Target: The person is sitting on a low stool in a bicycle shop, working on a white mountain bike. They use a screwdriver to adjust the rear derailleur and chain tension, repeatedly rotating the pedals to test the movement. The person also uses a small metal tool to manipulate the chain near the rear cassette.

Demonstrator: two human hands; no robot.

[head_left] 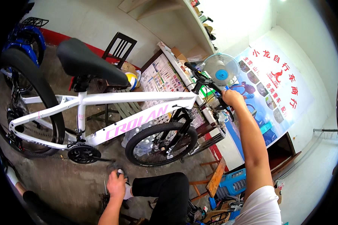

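Observation:
A white bicycle (139, 95) with a black saddle (92, 63) stands across the view, its front wheel (161, 144) to the right. Up at the right end of the handlebar (208, 82), my right hand (233, 98) is closed around the grip. My left hand (117, 184) is low, just below the outer end of the crank arm (105, 159), with its fingers curled. Something small and dark lies at its fingertips, too unclear to name. The chainring (83, 154) is left of that hand, and the rear wheel (52, 112) is farther left.
A round fan (221, 71) stands behind the handlebar. Beyond the frame are a dark chair (120, 45) and a printed counter front (159, 75). A wooden stool (216, 178) and blue plastic stool (233, 183) are at right. A blue bicycle (26, 48) is far left. My black-trousered leg (165, 195) is below.

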